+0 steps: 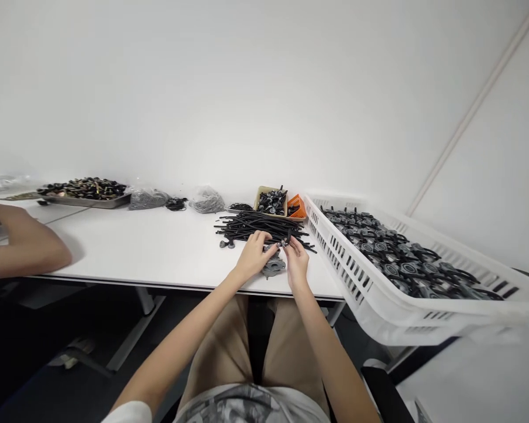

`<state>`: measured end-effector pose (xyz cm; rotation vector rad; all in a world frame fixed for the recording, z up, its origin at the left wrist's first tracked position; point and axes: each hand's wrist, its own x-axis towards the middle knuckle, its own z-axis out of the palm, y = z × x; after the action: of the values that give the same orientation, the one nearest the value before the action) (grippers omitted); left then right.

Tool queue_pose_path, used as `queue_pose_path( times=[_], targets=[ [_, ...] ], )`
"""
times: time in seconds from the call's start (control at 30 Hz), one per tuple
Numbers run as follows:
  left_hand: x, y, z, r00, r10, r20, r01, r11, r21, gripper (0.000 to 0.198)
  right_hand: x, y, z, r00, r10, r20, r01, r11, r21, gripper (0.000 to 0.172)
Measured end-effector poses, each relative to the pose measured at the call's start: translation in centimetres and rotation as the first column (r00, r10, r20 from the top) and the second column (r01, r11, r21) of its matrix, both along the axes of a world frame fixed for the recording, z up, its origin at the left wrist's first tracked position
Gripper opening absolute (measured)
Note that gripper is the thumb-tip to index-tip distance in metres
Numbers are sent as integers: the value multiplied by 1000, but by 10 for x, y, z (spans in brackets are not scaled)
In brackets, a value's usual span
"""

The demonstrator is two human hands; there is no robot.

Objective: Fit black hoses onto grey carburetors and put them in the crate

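Above the front edge of the white table, my left hand is closed at the upper left of a grey metal housing, which has a round opening. The thumb and fingers cover part of it. Close beside it, my right hand pinches a small black-and-grey fitting. The fingertips of both hands nearly meet at the fitting. Behind them lies a pile of thin black rubber tubes. To the left of my hands are a couple of small grey-and-black fittings.
At right, a large white slotted crate holds rows of grey housings with black tubes. A yellow bin and orange basket stand behind the tubes. Plastic bags and a metal tray line the wall. Another person's arm rests at left.
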<state>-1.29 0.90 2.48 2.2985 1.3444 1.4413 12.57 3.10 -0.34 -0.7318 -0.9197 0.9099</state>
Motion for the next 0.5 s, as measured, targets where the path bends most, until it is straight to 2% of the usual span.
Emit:
queue_pose_path(
  times=[0.03,0.1,0.13,0.2,0.27,0.37,0.5],
  targets=[
    [0,0,-8,991,-16,130,26,997,-69,34,0,-1,2,998,20,-62,-21,1000,-2,42],
    [-1,-2,-20,949,-93,301,163,962,-218,47,-1,-5,5,989,81,-121,-82,997,2,42],
    [-2,-4,-24,927,-151,343,253,927,-276,55,-2,-7,5,987,111,-119,-112,994,5,42],
    [-4,-10,-27,898,-226,377,361,868,-340,68,-4,-11,4,985,153,-77,-152,988,16,43],
    [-4,-16,-24,892,-237,386,382,851,-361,68,-4,-15,2,987,156,-34,-155,987,36,42],
    [-3,-21,-18,894,-207,398,361,858,-366,59,-1,-18,-1,989,150,2,-150,987,59,40],
    [-1,-20,-18,897,-173,406,335,866,-370,59,1,-18,-3,972,235,11,-235,971,34,39]
  ],
)
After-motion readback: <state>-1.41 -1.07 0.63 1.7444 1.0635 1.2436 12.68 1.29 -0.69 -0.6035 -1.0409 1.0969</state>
